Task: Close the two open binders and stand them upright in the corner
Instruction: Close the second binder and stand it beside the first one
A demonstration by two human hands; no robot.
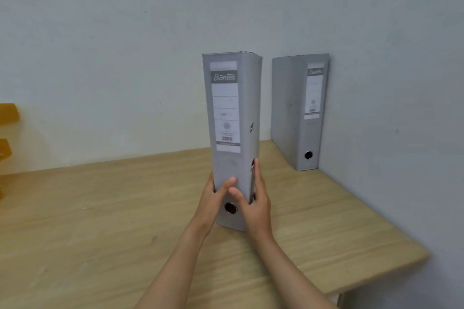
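A closed grey binder (pixel 232 138) is standing upright in my two hands above the wooden desk (pixel 100 221), spine toward me, its label facing the camera and its finger hole low on the spine. I am gripping it near the bottom: my left hand (pixel 216 195) is wrapping the left cover with the thumb lying across the spine, and my right hand (pixel 256 204) is pressing the right cover, fingers stretched flat up along it and thumb on the spine just above the hole. Both hands are clamping the covers shut between them. I cannot tell whether its lower edge is touching the desk or hanging just clear of it.

Beyond it, the second grey binder (pixel 298 113) is already standing closed and upright in the corner (pixel 285 45), its far side against the right wall, well apart from the one I am holding.

As I judge it, I am working the last step: one binder is placed, this one is closed and on its way. The next move is calling for carrying it back and to the right, keeping it vertical and the covers pinched, then setting it down just beside the first, flush enough that it is not tipping when I let go.
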